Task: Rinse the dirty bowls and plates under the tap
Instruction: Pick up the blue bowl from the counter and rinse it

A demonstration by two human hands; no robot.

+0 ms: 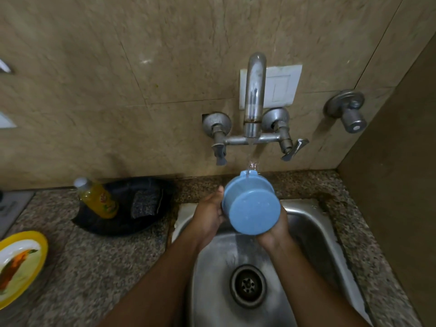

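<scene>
A blue bowl is held over the steel sink, tilted with its flat base toward me and its rim toward the wall. Water runs from the chrome tap onto the bowl's far rim. My left hand grips the bowl's left side, thumb near the rim. My right hand cups the bowl from below and the right; its fingers are mostly hidden behind the bowl. A yellow-rimmed plate with a printed picture lies on the counter at far left.
A black pan on the granite counter holds a yellow dish-soap bottle and a dark scrubber. The sink drain is below the hands. A second valve sticks out of the wall at right.
</scene>
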